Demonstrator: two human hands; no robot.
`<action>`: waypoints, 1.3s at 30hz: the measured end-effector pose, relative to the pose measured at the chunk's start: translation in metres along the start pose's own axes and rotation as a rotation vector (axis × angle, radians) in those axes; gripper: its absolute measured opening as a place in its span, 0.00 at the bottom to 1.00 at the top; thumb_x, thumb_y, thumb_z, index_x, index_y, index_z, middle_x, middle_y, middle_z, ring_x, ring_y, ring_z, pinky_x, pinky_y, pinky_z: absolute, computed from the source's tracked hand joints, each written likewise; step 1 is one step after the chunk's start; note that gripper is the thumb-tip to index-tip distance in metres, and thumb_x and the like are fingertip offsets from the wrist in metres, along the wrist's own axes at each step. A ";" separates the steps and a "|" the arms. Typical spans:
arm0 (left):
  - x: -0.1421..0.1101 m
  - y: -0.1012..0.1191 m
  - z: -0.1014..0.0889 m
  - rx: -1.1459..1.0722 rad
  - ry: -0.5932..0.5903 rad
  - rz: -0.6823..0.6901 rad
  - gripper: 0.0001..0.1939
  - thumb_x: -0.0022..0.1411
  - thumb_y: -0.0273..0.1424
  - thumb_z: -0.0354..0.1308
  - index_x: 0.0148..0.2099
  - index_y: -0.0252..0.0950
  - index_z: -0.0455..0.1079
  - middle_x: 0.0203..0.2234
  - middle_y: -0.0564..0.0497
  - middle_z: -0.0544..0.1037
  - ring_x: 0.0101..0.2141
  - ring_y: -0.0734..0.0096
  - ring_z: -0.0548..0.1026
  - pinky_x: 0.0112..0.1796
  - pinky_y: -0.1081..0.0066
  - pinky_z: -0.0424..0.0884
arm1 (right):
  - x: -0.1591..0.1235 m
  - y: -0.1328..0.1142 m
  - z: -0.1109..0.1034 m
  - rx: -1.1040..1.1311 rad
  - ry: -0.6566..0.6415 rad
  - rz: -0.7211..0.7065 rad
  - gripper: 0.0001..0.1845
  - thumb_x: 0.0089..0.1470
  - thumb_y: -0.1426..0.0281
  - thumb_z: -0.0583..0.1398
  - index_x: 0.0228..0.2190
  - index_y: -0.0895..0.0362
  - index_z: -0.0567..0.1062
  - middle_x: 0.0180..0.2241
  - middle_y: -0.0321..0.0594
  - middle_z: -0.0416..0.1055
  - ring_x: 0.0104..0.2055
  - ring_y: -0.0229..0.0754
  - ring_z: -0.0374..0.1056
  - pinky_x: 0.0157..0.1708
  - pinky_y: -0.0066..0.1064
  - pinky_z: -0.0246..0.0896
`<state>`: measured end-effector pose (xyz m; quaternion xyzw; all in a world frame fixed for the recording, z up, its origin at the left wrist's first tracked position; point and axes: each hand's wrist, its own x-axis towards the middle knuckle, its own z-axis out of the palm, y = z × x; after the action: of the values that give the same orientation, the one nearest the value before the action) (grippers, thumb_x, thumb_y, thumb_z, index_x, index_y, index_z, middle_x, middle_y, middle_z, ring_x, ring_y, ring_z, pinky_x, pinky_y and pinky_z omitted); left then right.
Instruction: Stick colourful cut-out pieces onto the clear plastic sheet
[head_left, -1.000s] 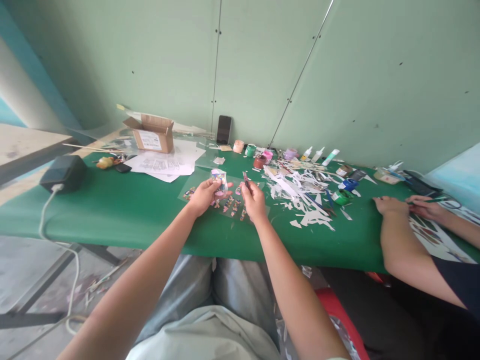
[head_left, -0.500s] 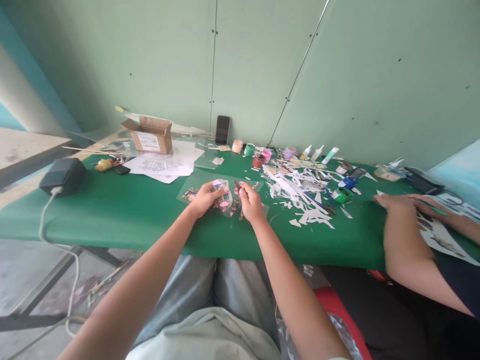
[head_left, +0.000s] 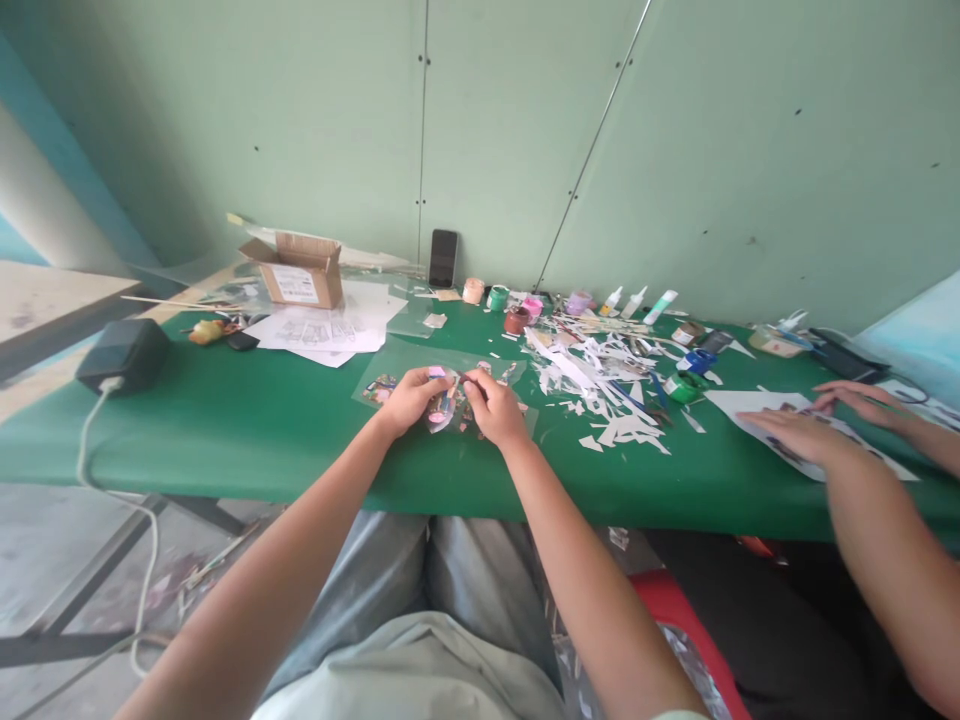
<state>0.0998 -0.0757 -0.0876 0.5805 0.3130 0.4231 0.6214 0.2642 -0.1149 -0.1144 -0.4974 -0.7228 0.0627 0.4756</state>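
Observation:
My left hand [head_left: 409, 402] is closed on a colourful printed cut-out [head_left: 441, 410], gripped at its upper edge between thumb and fingers. Close beside it, my right hand [head_left: 495, 408] is pinched around something small and dark, too small to make out, near the cut-out's top right. Beneath both hands a clear plastic sheet [head_left: 401, 358] lies on the green table. More small printed pieces [head_left: 380, 388] rest on it, partly hidden by my hands.
White paper scraps [head_left: 592, 380] spread to the right, with paint jars [head_left: 517, 320] behind. A cardboard box [head_left: 304, 275] stands on printed papers [head_left: 326, 335]. A phone [head_left: 443, 258] leans on the wall. A black adapter [head_left: 124, 352] sits left. Another person's hands [head_left: 791, 432] press a printed sheet [head_left: 727, 405].
My right hand has moved slightly left, bringing its fingertips up to the cut-out in my left hand. The other person's printed sheet now lies further left, with a hand flat on it.

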 end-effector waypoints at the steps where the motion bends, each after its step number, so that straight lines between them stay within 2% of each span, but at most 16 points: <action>1: 0.000 0.001 0.000 0.002 0.001 0.001 0.17 0.43 0.43 0.68 0.25 0.34 0.71 0.17 0.56 0.72 0.19 0.77 0.66 0.23 0.75 0.63 | 0.000 0.000 0.000 -0.018 -0.004 -0.004 0.16 0.64 0.59 0.48 0.36 0.52 0.71 0.29 0.37 0.74 0.29 0.41 0.69 0.31 0.30 0.58; 5: -0.001 0.003 0.002 -0.001 0.006 0.005 0.18 0.43 0.43 0.68 0.23 0.35 0.68 0.15 0.57 0.70 0.17 0.78 0.65 0.21 0.76 0.61 | -0.001 -0.001 0.003 -0.127 0.007 -0.024 0.16 0.65 0.60 0.47 0.36 0.51 0.72 0.26 0.37 0.73 0.26 0.41 0.69 0.27 0.29 0.56; 10: 0.000 0.002 0.003 -0.027 0.018 0.011 0.17 0.43 0.42 0.67 0.24 0.35 0.67 0.15 0.57 0.69 0.17 0.79 0.64 0.20 0.76 0.60 | -0.001 -0.002 0.006 -0.193 0.057 -0.066 0.16 0.65 0.62 0.48 0.38 0.52 0.72 0.29 0.40 0.76 0.28 0.42 0.71 0.27 0.29 0.55; 17: 0.001 -0.003 0.001 -0.062 0.051 0.036 0.18 0.43 0.42 0.69 0.25 0.33 0.69 0.17 0.56 0.71 0.18 0.78 0.66 0.21 0.76 0.63 | -0.003 -0.001 0.004 -0.199 0.086 -0.009 0.15 0.64 0.61 0.48 0.37 0.53 0.72 0.29 0.39 0.75 0.28 0.42 0.70 0.28 0.28 0.56; 22: 0.003 -0.005 0.001 -0.100 0.100 0.074 0.21 0.46 0.47 0.68 0.30 0.35 0.69 0.19 0.56 0.73 0.19 0.76 0.69 0.22 0.74 0.68 | -0.005 -0.004 0.002 -0.127 0.114 0.000 0.14 0.63 0.59 0.51 0.36 0.53 0.72 0.31 0.41 0.76 0.31 0.43 0.72 0.32 0.29 0.60; 26: 0.003 -0.005 0.000 -0.072 0.097 0.081 0.23 0.44 0.45 0.71 0.34 0.34 0.71 0.22 0.53 0.76 0.20 0.75 0.71 0.21 0.74 0.69 | -0.005 -0.008 0.000 0.028 0.051 -0.008 0.16 0.61 0.57 0.51 0.29 0.52 0.70 0.24 0.37 0.71 0.26 0.41 0.68 0.28 0.30 0.59; 30: 0.004 -0.006 -0.002 -0.049 0.115 0.090 0.21 0.44 0.43 0.72 0.32 0.34 0.70 0.21 0.55 0.75 0.20 0.78 0.71 0.22 0.76 0.70 | -0.004 -0.009 0.001 0.120 -0.026 0.045 0.14 0.58 0.57 0.53 0.26 0.52 0.67 0.20 0.33 0.66 0.22 0.38 0.63 0.25 0.28 0.56; 36: -0.001 -0.002 0.000 -0.008 -0.005 0.031 0.21 0.41 0.41 0.73 0.30 0.33 0.70 0.20 0.53 0.76 0.21 0.69 0.75 0.24 0.69 0.75 | -0.004 -0.008 -0.001 0.079 0.102 0.060 0.13 0.58 0.59 0.53 0.25 0.52 0.65 0.20 0.32 0.63 0.22 0.37 0.61 0.26 0.28 0.55; 39: -0.004 -0.003 0.002 0.032 -0.078 -0.003 0.21 0.41 0.43 0.73 0.26 0.32 0.71 0.17 0.50 0.76 0.19 0.68 0.75 0.23 0.69 0.74 | -0.004 -0.008 -0.003 0.080 0.189 0.056 0.15 0.59 0.58 0.52 0.25 0.52 0.63 0.19 0.31 0.60 0.22 0.37 0.59 0.25 0.28 0.54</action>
<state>0.0999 -0.0802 -0.0905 0.6058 0.2961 0.3943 0.6244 0.2612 -0.1234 -0.1107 -0.5015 -0.6574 0.0576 0.5595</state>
